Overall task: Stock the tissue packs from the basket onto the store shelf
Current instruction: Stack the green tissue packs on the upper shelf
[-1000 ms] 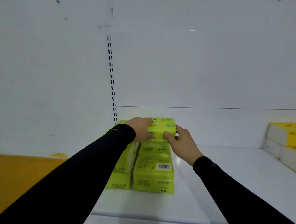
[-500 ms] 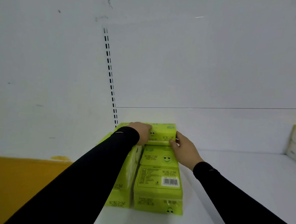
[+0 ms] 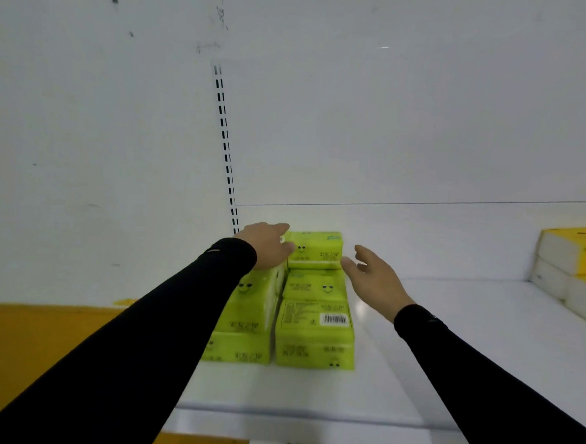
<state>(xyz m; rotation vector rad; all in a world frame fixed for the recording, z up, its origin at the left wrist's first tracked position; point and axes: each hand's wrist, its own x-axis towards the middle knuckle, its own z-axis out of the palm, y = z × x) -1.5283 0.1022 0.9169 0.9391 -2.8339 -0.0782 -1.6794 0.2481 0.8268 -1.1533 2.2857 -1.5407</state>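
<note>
Left hand (image 3: 266, 246) at frame centre, fingers resting on top green tissue pack (image 3: 315, 250). Right hand (image 3: 372, 278) just beside it, fingers relaxed, holding nothing. Stack sits on white shelf (image 3: 449, 334).

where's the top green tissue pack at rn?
Head view, centre: the top green tissue pack sits on the rear of the right green stack on the white shelf, the left hand touching it and the right hand open beside it.

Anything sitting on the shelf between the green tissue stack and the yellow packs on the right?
Nothing stands there. In the head view, bare white shelf runs between the green tissue stack and the yellow packs; only the right hand hovers over its left end.
</note>
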